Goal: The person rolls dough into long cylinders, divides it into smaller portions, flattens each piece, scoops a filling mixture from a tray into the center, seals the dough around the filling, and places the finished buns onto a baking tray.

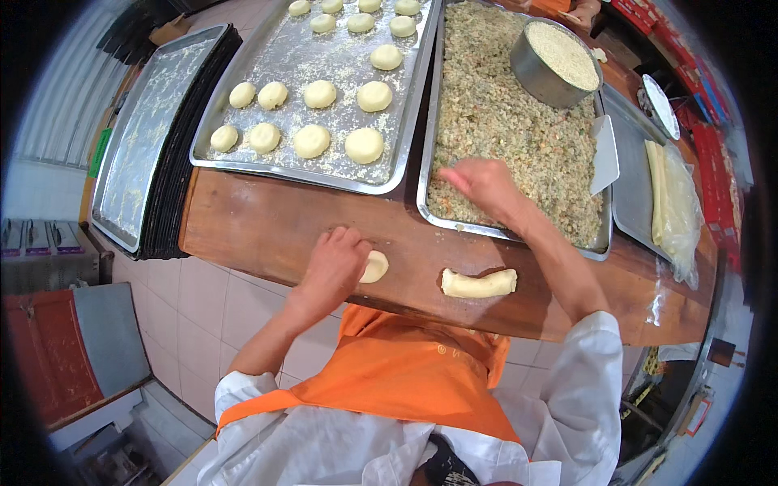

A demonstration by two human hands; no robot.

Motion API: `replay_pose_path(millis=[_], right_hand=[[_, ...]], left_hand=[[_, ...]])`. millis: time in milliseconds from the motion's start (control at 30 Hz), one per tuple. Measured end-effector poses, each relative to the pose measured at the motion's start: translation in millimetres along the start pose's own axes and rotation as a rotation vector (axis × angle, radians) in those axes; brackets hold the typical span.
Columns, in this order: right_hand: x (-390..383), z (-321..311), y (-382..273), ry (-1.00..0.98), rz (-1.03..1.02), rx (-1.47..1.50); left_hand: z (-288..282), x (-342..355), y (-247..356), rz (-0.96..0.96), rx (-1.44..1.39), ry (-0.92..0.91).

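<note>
At the far left a stack of dark baking trays (154, 138) overhangs the worktop (267, 223); the top one is dusted with pale crumbs and holds nothing else. Next to it a shiny metal tray (324, 174) carries rows of smooth, round, cream-coloured dough pieces (312, 140), each slightly domed and set apart from its neighbours on a floury surface.

The left hand (334, 267) lies palm down on the brown wooden worktop, fingers together, pressing on a small flattened dough disc (375, 266) that peeks out from under its fingertips. Just to the right lies a short dough log (478, 283), soft and uneven, near the worktop's front edge.

The right hand (486, 185) reaches into a deep metal pan (519, 235) of loose, crumbly filling (502, 121) flecked with orange and green; its fingers are curled down into the mix, seemingly pinching up a portion. A round steel bowl (555, 61) of fine pale grains sits in the pan's far corner, with a white scraper (604, 154) at its right rim. Further right, long dough ropes (658, 190) lie under clear plastic.

The risks seem small: the log sits close enough to the edge to roll off if nudged, and uneven pressing could thin the disc so the crumbly filling tears it.
</note>
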State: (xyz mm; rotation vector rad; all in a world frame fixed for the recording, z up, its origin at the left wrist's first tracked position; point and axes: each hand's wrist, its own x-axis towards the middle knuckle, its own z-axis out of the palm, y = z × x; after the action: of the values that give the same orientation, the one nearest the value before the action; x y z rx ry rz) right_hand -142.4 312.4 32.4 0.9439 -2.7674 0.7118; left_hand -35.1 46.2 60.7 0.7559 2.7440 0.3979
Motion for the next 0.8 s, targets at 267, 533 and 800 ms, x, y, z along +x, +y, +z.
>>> replay_pose_path(millis=[267, 533, 800], right_hand=[[-10, -16, -29, -0.029, 0.473, 0.482], [-36, -36, -18, -0.016, 0.129, -0.088], [-20, -15, -20, -0.124, 0.138, -0.355]], left_hand=[[-20, 22, 12, -0.148, -1.794, 0.042], [-1, 53, 40, -0.21, -2.407, -0.049], [2, 55, 41, -0.238, -2.428, -0.116]])
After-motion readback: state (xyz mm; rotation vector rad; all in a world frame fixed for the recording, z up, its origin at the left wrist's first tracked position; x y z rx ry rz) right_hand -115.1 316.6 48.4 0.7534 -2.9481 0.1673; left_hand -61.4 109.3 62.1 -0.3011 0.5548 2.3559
